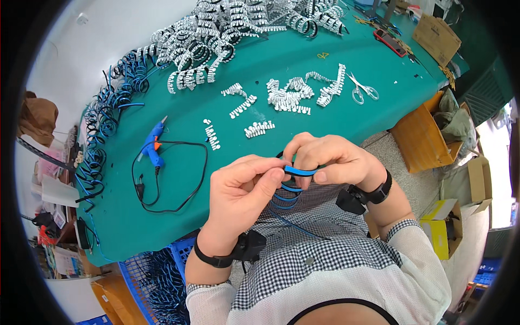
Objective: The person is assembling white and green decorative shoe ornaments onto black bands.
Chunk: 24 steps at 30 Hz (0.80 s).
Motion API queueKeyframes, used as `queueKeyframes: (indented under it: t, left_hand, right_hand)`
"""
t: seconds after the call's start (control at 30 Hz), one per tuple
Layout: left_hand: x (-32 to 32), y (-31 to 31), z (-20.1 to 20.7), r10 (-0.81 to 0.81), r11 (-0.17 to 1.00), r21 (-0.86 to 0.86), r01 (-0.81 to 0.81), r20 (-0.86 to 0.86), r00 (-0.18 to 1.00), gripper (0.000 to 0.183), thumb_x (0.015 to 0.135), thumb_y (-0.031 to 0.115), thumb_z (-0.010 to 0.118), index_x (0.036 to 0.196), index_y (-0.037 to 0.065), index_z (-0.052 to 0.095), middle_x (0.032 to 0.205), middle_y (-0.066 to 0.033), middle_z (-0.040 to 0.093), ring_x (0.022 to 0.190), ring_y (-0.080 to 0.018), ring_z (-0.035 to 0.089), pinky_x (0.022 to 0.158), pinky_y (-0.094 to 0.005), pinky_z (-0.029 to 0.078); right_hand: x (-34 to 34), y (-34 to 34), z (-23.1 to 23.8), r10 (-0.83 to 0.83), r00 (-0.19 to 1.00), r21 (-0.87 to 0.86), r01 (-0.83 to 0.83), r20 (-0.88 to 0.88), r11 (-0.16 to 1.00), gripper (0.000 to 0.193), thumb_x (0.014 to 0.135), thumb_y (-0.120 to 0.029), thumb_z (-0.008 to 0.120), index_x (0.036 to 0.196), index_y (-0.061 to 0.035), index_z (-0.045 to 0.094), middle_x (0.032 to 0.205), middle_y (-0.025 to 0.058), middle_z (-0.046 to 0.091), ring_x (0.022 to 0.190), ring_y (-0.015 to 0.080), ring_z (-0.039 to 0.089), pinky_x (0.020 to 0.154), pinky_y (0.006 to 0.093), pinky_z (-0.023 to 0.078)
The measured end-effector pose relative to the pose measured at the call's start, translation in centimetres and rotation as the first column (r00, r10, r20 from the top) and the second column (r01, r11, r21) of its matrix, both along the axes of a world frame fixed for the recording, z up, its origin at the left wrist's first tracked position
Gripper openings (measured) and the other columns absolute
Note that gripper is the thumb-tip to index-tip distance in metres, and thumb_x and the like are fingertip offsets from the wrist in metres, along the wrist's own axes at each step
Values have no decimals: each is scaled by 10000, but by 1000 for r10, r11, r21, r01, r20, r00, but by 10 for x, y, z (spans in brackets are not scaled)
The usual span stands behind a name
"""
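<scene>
A narrow blue-and-black coiled strip (301, 172) is stretched between my hands at the table's front edge. My left hand (244, 187) pinches one end of it between thumb and fingertips. Close by, the curled fingers of my right hand (327, 160) grip the same strip. Its loose coils hang below my fingers in front of the checked apron (303, 254), and a straight tail trails to the right. Black straps with small boxes circle both wrists. What lies beneath my right fingers is hidden.
A green table (179, 108) holds a blue glue gun (154, 146) with black cord, scissors (363, 89), small white pieces (290, 95) and a heap of white-and-black coils (211, 38). Blue-black coils (95, 130) line its left edge. A blue basket (138, 276) stands below; cardboard boxes (425, 132) are at right.
</scene>
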<state>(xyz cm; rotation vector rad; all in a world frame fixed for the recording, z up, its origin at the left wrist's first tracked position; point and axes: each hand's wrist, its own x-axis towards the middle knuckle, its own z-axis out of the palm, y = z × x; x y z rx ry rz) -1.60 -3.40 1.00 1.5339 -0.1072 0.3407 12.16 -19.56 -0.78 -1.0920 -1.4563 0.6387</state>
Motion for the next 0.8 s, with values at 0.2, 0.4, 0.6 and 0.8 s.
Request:
queueKeyframes:
  t: [0.2, 0.4, 0.6, 0.8]
  left_hand:
    - [-3, 1, 3, -77, 983, -173, 57, -111, 991, 160, 811, -29, 571, 962, -69, 606, 844, -118, 630, 732, -113, 600, 625, -205, 484]
    - [-1, 4, -2, 37, 970, -231, -80, -187, 982, 123, 802, -31, 574, 913, -76, 600, 768, -93, 634, 691, -97, 596, 616, -201, 488]
    - [3, 4, -8, 176, 968, -129, -214, -257, 950, 75, 769, -22, 601, 832, -57, 621, 702, -57, 622, 625, -83, 595, 550, -189, 479]
    - [7, 9, -22, 316, 948, 74, -310, -73, 946, 58, 714, -17, 635, 769, -35, 633, 672, -66, 624, 557, -89, 596, 502, -200, 478]
  right_hand:
    - [4, 8, -6, 0, 998, 74, 4, -60, 997, 173, 796, -157, 544, 823, -1, 614, 813, 47, 609, 945, 238, 514, 906, 378, 336]
    - [-10, 18, -1, -238, 971, 76, 235, 33, 969, 125, 734, -119, 646, 817, -29, 622, 818, 38, 614, 890, 222, 539, 853, 347, 371]
    - [-26, 31, 9, -641, 690, 228, 600, 336, 767, 180, 661, -61, 689, 833, -86, 638, 777, 23, 594, 734, 176, 560, 705, 293, 391]
    - [-25, 38, 21, -598, 618, 197, 593, 510, 781, 181, 632, -27, 670, 786, -80, 589, 767, 31, 560, 733, 205, 530, 667, 307, 388]
